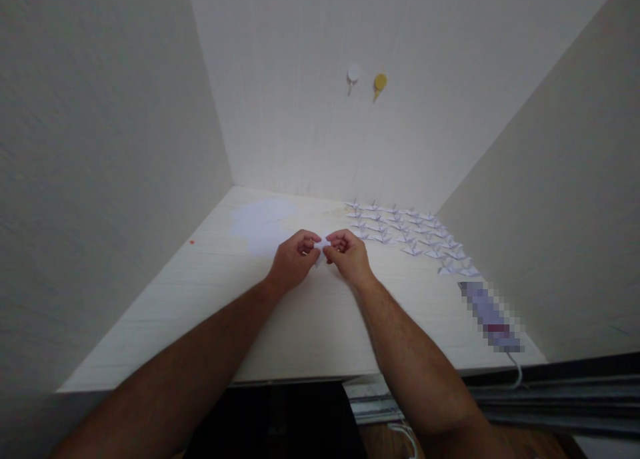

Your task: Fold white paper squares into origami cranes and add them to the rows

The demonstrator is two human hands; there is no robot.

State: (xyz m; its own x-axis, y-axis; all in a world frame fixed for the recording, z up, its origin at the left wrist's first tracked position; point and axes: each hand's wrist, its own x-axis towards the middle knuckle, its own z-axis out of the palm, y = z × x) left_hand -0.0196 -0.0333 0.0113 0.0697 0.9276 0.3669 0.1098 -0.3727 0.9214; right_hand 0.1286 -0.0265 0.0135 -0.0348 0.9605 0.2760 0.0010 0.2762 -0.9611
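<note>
A small piece of folded white paper (321, 244) is held up over the middle of the white table (310, 326). My left hand (297, 259) pinches its left side between thumb and fingers. On the other side my right hand (349, 254) pinches it the same way, fingers curled. The paper's exact folds are too small to make out. To the right of my hands stand rows of several white paper cranes (413, 249). Flat white paper sheets (260, 222) lie to the left, behind my left hand.
Walls close in the table at the back, left and right. A white hook (353, 74) and a yellow hook (380, 82) are on the back wall. A blurred-out device (490, 316) with a white cable (517, 372) lies near the right edge. A small orange spot (192, 242) marks the left side.
</note>
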